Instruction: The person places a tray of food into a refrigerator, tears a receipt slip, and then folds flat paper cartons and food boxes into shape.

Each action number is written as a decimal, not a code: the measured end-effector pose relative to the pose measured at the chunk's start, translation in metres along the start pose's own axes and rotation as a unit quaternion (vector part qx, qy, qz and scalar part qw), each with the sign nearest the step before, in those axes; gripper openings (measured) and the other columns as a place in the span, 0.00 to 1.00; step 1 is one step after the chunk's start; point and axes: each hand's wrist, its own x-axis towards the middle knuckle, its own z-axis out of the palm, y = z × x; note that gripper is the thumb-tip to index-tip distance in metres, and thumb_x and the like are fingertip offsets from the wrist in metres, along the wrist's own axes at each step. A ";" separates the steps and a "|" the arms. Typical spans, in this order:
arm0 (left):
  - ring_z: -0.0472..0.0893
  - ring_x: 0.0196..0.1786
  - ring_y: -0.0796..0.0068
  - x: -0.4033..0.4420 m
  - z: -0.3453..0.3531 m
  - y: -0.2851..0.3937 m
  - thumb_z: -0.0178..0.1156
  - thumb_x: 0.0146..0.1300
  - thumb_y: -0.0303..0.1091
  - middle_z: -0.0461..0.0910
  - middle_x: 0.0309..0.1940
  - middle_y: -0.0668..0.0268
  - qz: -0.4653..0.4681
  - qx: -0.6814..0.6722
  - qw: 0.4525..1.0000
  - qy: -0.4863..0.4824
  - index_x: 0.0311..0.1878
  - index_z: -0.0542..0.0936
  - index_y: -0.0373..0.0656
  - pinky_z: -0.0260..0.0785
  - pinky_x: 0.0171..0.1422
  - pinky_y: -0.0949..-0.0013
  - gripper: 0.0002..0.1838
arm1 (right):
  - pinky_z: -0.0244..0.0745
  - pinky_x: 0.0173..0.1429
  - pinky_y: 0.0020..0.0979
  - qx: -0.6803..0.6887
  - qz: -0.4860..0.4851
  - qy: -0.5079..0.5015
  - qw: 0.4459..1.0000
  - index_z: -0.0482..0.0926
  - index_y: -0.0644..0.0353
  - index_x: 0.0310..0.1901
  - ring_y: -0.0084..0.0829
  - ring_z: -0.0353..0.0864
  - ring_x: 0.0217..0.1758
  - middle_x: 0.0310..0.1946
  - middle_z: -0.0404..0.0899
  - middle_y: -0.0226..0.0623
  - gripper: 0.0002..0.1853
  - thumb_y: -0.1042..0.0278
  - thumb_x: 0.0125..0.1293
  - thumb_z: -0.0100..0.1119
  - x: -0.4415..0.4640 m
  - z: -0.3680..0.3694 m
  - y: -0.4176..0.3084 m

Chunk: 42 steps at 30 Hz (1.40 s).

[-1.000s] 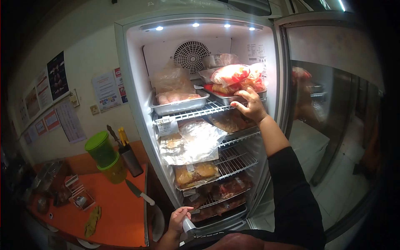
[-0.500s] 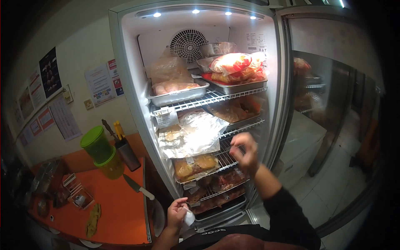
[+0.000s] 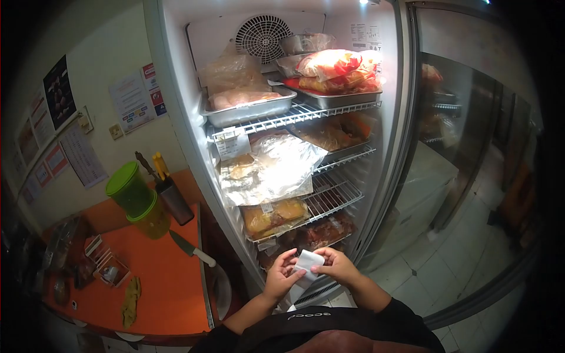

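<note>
In front of the refrigerator's lower shelves, a white paper strip (image 3: pixel 309 261), like label paper, is pinched between my two hands. My left hand (image 3: pixel 283 275) grips its left side with thumb and fingers. On the other side, my right hand (image 3: pixel 338 267) holds the upper right edge. Part of the strip hangs below the fingers; any print on it is too small to make out. Just beyond the hands lies dark red packed meat (image 3: pixel 323 231) on a low wire shelf. A yellowish wrapped package (image 3: pixel 273 216) sits one shelf higher.
Above, a large clear plastic bag (image 3: pixel 273 167) overhangs its shelf, and metal trays (image 3: pixel 250 115) carry bagged meat. The glass door (image 3: pixel 471 176) stands open at right. On the orange table (image 3: pixel 170 294) are a knife (image 3: pixel 191 247), green-lidded tubs (image 3: pixel 132 191) and a yellow cloth (image 3: pixel 131 302).
My right hand has come down from the middle shelf to meet my left. Both now hold the white strip, which was in my left hand alone. The view has tilted downward.
</note>
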 end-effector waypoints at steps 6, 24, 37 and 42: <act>0.75 0.50 0.77 0.002 -0.018 -0.017 0.59 0.56 0.21 0.76 0.47 0.62 -0.146 0.033 0.981 -0.120 0.57 0.66 0.36 0.66 0.56 0.72 0.24 | 0.73 0.49 0.26 0.028 -0.057 0.064 0.996 0.68 0.62 0.50 0.23 0.76 0.44 0.42 0.76 0.34 0.23 0.80 0.53 0.63 -0.008 -0.007 -0.013; 0.77 0.47 0.76 -0.008 -0.004 -0.006 0.57 0.57 0.22 0.77 0.46 0.60 -0.208 -0.052 0.976 -0.033 0.59 0.65 0.34 0.70 0.53 0.73 0.25 | 0.71 0.51 0.26 0.076 -0.092 0.183 0.976 0.57 0.62 0.60 0.26 0.77 0.44 0.39 0.76 0.41 0.31 0.83 0.54 0.57 -0.004 0.005 -0.014; 0.76 0.34 0.83 -0.015 -0.005 -0.038 0.62 0.55 0.25 0.79 0.33 0.67 -0.118 0.048 0.987 0.099 0.41 0.77 0.36 0.69 0.41 0.79 0.10 | 0.68 0.37 0.32 -0.449 -0.261 0.141 0.843 0.77 0.58 0.35 0.37 0.73 0.33 0.28 0.73 0.36 0.12 0.72 0.47 0.64 -0.003 0.014 0.003; 0.76 0.34 0.83 -0.020 -0.008 -0.046 0.64 0.54 0.26 0.78 0.32 0.69 -0.089 0.178 0.977 0.079 0.37 0.79 0.36 0.68 0.41 0.79 0.08 | 0.71 0.37 0.34 -0.516 -0.282 0.052 0.807 0.81 0.57 0.30 0.36 0.75 0.29 0.23 0.75 0.35 0.07 0.69 0.48 0.63 -0.004 0.025 0.012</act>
